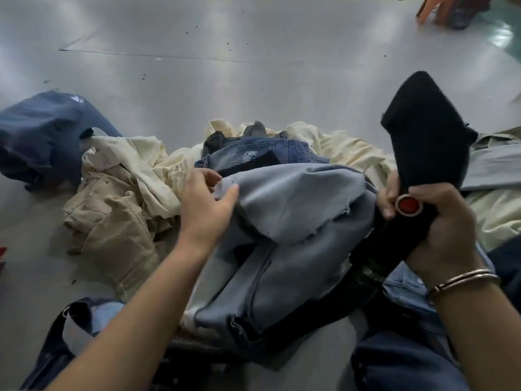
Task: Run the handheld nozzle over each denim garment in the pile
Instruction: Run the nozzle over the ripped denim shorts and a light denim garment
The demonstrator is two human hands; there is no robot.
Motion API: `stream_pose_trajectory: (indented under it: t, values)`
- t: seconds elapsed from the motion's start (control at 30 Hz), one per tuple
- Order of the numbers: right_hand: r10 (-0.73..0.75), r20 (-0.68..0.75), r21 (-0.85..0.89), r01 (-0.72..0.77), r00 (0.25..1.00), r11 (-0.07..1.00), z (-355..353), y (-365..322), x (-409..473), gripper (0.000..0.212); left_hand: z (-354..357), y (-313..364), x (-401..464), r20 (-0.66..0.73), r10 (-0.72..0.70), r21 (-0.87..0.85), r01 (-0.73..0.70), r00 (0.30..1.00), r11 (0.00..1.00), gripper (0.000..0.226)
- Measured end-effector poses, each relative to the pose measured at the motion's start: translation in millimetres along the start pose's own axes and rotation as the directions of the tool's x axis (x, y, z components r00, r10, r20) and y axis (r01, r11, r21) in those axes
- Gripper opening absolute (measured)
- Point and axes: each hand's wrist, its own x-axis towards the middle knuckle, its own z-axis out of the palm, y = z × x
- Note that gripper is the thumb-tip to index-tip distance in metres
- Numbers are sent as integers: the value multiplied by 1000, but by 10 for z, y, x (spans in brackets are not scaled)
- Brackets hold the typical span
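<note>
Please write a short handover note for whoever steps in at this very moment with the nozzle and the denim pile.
Right hand grips the black nozzle, raised off the cloth, thumb beside its red button.
Left hand rests open on the light blue denim piece atop the pile.
Darker ripped jeans lie behind it; cream garments and tan trousers to the left; a dark blue garment far left.
Done: cannot tell. Left: bring the nozzle down on the light blue piece, then the others.
</note>
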Motion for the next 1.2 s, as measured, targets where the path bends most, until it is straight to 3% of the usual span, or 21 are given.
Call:
stream_pose_trajectory:
  t: [0.07,0.13,0.2,0.23,0.33,0.4,0.47,0.5,0.57,0.63,0.7,0.73,0.77,0.83,0.87,0.9,0.97,1.03,1.07,1.13,1.2]
  values:
    - [-8,18,7,8,1000,1000,47,36,1,29,58,118,-211,54,281,-9,-281,958,960,14]
    - [-18,50,-8,19,999,1000,81,52,4,28,92,210,-411,269,422,-73,-419,866,905,9]
    - [-36,98,-30,39,995,999,96,55,-1,24,122,186,-505,436,378,-14,-414,816,910,10]
    - [-39,125,-46,45,991,998,101,59,-7,20,139,153,-490,442,314,44,-370,840,928,20]
    - [-25,162,-89,40,987,995,117,74,-46,7,115,112,-316,378,196,167,-275,905,947,62]
    - [-2,156,-102,18,988,995,105,76,-69,16,70,121,-168,253,282,157,-327,925,932,58]
    - [26,162,-102,-9,986,995,94,50,-89,19,70,48,-44,144,349,283,-376,926,882,42]
    - [27,179,-96,-10,983,995,90,33,-94,17,84,4,-15,194,361,394,-409,912,823,40]
    - [-6,230,-79,25,973,997,91,-22,-114,12,168,-99,-57,447,276,568,-509,851,647,51]
    - [-44,244,-80,65,969,995,57,-64,-113,11,256,-196,-127,638,134,603,-601,758,526,62]
    - [-61,166,-127,82,984,989,-36,-93,-74,7,211,-195,-115,679,146,583,-650,719,486,46]
    - [-64,84,-152,76,994,985,-106,-90,-46,6,117,-165,-77,662,206,550,-654,720,520,34]
    - [-59,-13,-167,56,998,984,-181,-78,-14,6,-3,-139,-31,645,261,460,-638,718,618,28]
    - [-29,-178,-171,-2,984,985,-293,-46,44,10,-275,-35,7,651,259,136,-446,713,885,32]
    - [-14,-219,-177,-25,976,984,-318,-37,60,12,-371,32,-12,668,266,-8,-351,694,936,30]
    - [-6,-237,-198,-42,972,979,-325,-34,63,14,-413,102,-51,677,273,-80,-301,683,950,24]
    - [12,-192,-256,-62,981,965,-267,-31,15,18,-363,175,-155,629,325,-53,-378,706,924,14]
    - [55,-53,-253,-67,997,965,-108,8,-98,22,-211,213,-301,466,435,55,-516,770,855,19]
    - [74,27,-230,-66,997,971,-17,50,-163,25,-105,239,-378,391,444,50,-501,806,864,21]
    - [114,159,-179,-85,981,980,160,173,-267,23,98,333,-541,343,304,-115,-281,889,953,22]
    - [150,176,-192,-115,973,975,271,298,-301,23,234,447,-661,442,95,-341,69,892,938,30]
